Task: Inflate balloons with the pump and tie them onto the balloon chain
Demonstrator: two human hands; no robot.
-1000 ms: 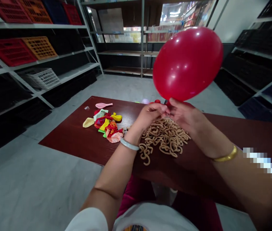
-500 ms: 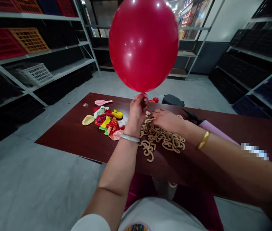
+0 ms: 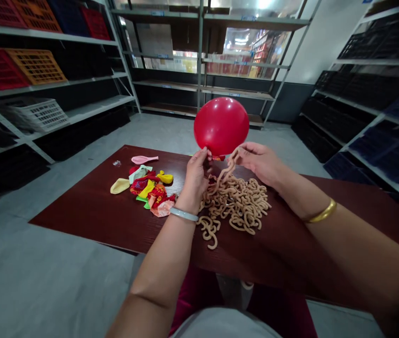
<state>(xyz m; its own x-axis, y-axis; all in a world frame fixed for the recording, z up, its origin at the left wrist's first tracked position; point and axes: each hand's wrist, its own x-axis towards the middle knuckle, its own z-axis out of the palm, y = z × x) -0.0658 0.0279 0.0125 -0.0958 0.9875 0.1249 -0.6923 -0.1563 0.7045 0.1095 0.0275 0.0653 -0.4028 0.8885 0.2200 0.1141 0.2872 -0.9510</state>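
Note:
My left hand (image 3: 199,170) is closed in a pinch on the neck of an inflated red balloon (image 3: 221,126), which tilts away above the table. To its right, my right hand (image 3: 257,162) pinches the upper end of a tan cord (image 3: 230,169). This cord hangs slanting down toward my left hand and the pile. Below both hands lies a tangled pile of thick tan cords (image 3: 243,202) with curled ends. Whether the lifted cord is still joined to the pile, I cannot tell.
Uninflated balloons (image 3: 152,190) in several colours lie left on the dark brown table (image 3: 89,206), a pink one (image 3: 144,159) behind them. Shelves with plastic crates (image 3: 35,65) line the left wall; a metal rack (image 3: 201,61) stands behind, darker crates (image 3: 361,89) to the right.
The red balloon has dropped lower in view and looks smaller, tilted away. My right hand has risen from the pile with a tan cord in it. My left hand keeps its pinch.

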